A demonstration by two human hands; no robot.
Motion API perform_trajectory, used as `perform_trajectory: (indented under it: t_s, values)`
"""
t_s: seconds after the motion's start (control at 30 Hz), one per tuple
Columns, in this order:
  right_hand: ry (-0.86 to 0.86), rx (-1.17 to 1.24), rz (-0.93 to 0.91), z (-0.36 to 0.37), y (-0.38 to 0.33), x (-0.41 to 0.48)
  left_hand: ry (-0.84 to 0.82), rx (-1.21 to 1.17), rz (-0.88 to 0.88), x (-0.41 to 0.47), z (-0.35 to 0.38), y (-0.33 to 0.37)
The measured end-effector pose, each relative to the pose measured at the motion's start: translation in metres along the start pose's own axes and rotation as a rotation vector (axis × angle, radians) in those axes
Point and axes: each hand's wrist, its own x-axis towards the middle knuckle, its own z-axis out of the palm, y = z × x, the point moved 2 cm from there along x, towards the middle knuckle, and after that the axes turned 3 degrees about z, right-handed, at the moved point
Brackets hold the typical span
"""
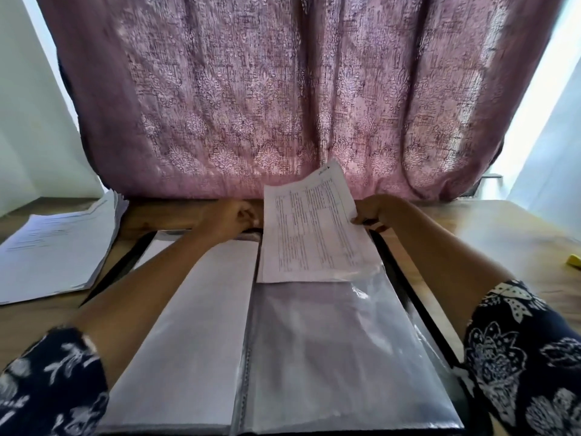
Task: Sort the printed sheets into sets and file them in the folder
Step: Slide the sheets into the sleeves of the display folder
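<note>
An open black folder (418, 287) with clear plastic sleeves lies on the table in front of me. My right hand (377, 212) pinches the right edge of a set of printed sheets (314, 231), whose lower end sits in the mouth of the right-hand sleeve (339, 341). My left hand (229, 218) is curled at the top edge of that sleeve beside the folder's spine; whether it grips the plastic I cannot make out. The left page (191, 325) holds white paper.
A fanned stack of printed sheets (56, 247) lies on the wooden table at the left. A small yellow object (573, 260) sits at the far right edge. A pink patterned curtain (283, 105) hangs right behind the table.
</note>
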Motion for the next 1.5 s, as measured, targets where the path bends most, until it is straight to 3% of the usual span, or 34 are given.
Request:
perform_trajectory:
  t_s: [0.1,0.2,0.23,0.3,0.43,0.53,0.83,0.97,1.17,1.5]
  values:
    - [0.033,-0.144,-0.023,-0.004,-0.001,0.000,-0.074,-0.170,-0.036,-0.020,0.015,0.001]
    - [0.268,-0.374,-0.144,-0.004,-0.019,0.009,-0.242,-0.042,-0.113,-0.031,0.032,-0.009]
    - [0.370,-0.405,-0.205,-0.001,-0.027,0.016,-0.249,0.022,-0.107,-0.031,0.034,-0.012]
    - [0.414,-0.434,-0.368,0.012,-0.047,0.016,-0.197,0.072,-0.107,-0.028,0.037,-0.013]
    - [0.286,-0.485,-0.534,0.048,-0.083,0.023,-0.072,0.221,-0.143,-0.024,0.044,-0.017]
    - [0.235,-0.431,-0.516,0.061,-0.097,0.045,-0.123,0.294,-0.242,-0.024,0.047,-0.015]
    - [0.217,-0.366,-0.649,0.075,-0.103,0.087,-0.211,0.358,-0.305,-0.014,0.051,-0.030]
    - [0.127,-0.380,-0.651,0.065,-0.104,0.081,-0.211,0.365,-0.307,-0.015,0.051,-0.030]
    - [-0.124,-0.169,-0.652,0.057,-0.104,0.046,-0.190,0.366,-0.296,-0.016,0.049,-0.026]
    - [-0.413,-0.286,-0.500,0.058,-0.091,0.014,-0.203,0.392,-0.297,-0.016,0.050,-0.028]
